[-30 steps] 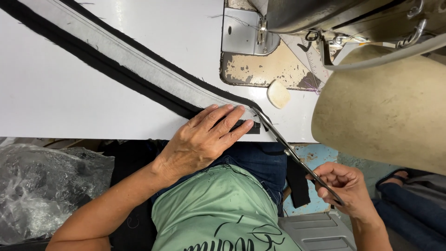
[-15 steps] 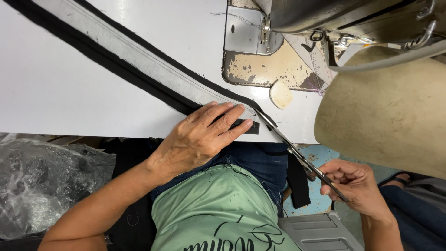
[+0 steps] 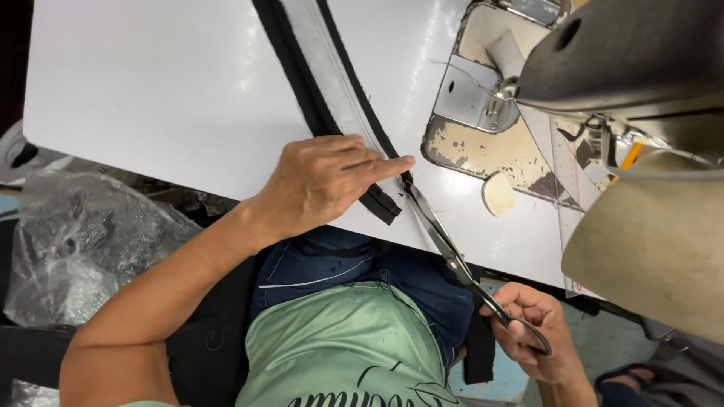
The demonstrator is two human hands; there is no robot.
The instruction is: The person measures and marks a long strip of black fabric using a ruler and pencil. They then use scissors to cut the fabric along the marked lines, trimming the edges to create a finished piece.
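My left hand (image 3: 324,181) lies flat on a long black and grey fabric strip (image 3: 317,75) that runs diagonally across the white table (image 3: 151,90). Its fingers press the strip's near end at the table's front edge. My right hand (image 3: 532,332) grips the handles of long metal scissors (image 3: 445,241) below the table edge. The blades point up to the strip's end, right by my left fingertips.
A sewing machine (image 3: 618,60) with its worn metal bed plate (image 3: 490,143) stands at the right of the table. A small pale round piece (image 3: 498,194) lies beside the plate. A crumpled clear plastic bag (image 3: 68,249) sits lower left.
The view has tilted, so the strip now runs more steeply. My left hand stays on the strip's end and the scissors remain at it, my right hand still on the handles.
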